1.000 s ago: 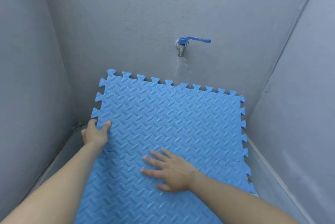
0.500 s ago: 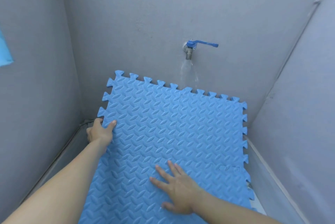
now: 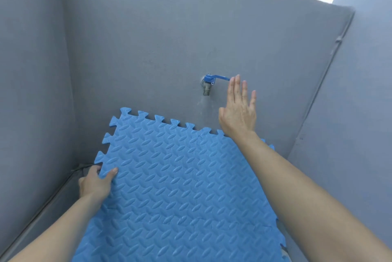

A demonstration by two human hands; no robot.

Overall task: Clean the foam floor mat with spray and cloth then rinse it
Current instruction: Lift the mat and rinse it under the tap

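From the head camera, the blue foam floor mat leans tilted in a grey-walled corner, its toothed top edge just below the wall tap. The tap's blue lever runs level to the right, and the right hand, fingers straight and holding nothing, is raised with its fingertips at the lever's far end, so it is plainly the nearer one. Contact cannot be made out. The left hand grips the mat's left edge, thumb on the face, fingers behind. The lever tip is hidden by the fingers, the mat's lower edge is cut off, and whether water flows is hard to tell.
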